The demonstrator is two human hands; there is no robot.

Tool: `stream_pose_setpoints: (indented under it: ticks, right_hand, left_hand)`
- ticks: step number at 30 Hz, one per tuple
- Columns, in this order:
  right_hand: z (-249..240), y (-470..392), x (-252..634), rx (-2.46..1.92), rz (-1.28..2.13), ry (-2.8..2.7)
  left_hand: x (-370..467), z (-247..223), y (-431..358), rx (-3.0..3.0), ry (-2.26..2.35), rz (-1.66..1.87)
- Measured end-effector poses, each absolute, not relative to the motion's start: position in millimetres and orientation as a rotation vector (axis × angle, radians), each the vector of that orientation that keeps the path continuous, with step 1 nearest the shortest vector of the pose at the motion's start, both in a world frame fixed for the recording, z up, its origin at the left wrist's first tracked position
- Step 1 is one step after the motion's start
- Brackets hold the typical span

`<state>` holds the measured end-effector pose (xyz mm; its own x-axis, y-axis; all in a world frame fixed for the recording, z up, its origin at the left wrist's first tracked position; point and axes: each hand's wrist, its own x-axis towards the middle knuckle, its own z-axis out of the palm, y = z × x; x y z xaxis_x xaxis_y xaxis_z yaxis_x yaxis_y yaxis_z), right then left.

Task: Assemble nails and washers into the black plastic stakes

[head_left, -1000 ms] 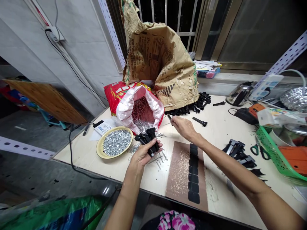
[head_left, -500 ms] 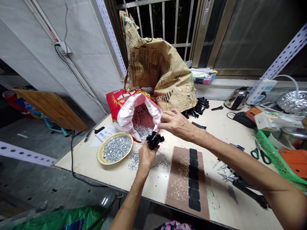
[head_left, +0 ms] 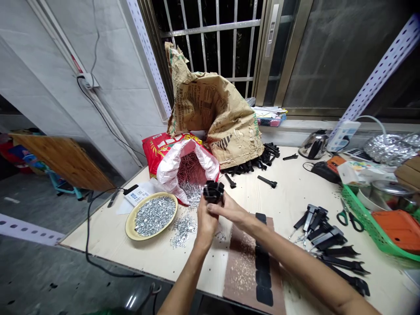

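My left hand (head_left: 206, 221) is closed round a bundle of black plastic parts (head_left: 214, 191), their ends pointing up. Against the bundle's right side lies my right hand (head_left: 229, 209), its thumb across the front and its other fingers mostly hidden. Just behind the hands, an open red and white bag (head_left: 169, 170) spills long thin metal pins (head_left: 193, 190). To the left sits a yellow bowl (head_left: 130, 225) of small metal washers (head_left: 155, 216), with more washers (head_left: 183, 228) loose on the table beside it.
A torn brown paper sack (head_left: 232, 127) stands behind, with black parts (head_left: 271, 151) by it. On the right lie assembled black pieces with metal rods (head_left: 328, 236), scissors (head_left: 351, 217) and a green basket (head_left: 370, 227). A brown board (head_left: 241, 262) carries a row of black pads (head_left: 263, 273).
My right hand has come down from above the bag's mouth to the bundle in my left hand. The view has shifted, showing more of the pieces on the right.
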<state>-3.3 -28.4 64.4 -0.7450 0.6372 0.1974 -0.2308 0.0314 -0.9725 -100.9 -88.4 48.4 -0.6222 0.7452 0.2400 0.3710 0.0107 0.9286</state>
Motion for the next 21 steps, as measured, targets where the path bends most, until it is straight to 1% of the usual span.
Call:
stream_pose_setpoints:
  ticks: [2, 4, 8, 10, 14, 18, 21]
  right_hand:
    - [54.1, -37.2, -13.2, -0.441, 1.772, -1.462]
    - [47.4, -35.8, -19.5, -0.478, 1.772, -1.308]
    - [35.7, -19.1, -19.9, -0.485, 1.783, -1.232]
    - [30.5, -12.7, -18.0, -0.477, 1.809, -1.214]
    - [27.5, -9.3, -16.1, -0.482, 1.877, -1.132]
    - [33.7, -9.9, -14.9, -0.492, 1.982, -1.077]
    - [37.8, -9.6, -17.1, -0.543, 2.086, -0.956]
  left_hand:
    - [-94.3, 52.5, -84.8, 1.281, 1.938, 1.659]
    - [-93.0, 55.3, -82.0, 1.291, 1.801, 1.630]
    - [-99.4, 55.2, -78.4, 1.052, 1.300, 1.597]
    - [-101.4, 52.8, -76.6, 0.895, 1.176, 1.624]
    - [-102.3, 46.1, -72.2, 0.743, 1.211, 1.719]
    - [-106.6, 40.6, -68.8, 0.832, 1.356, 1.759]
    - [-109.8, 37.9, -66.8, 0.907, 1.325, 1.717]
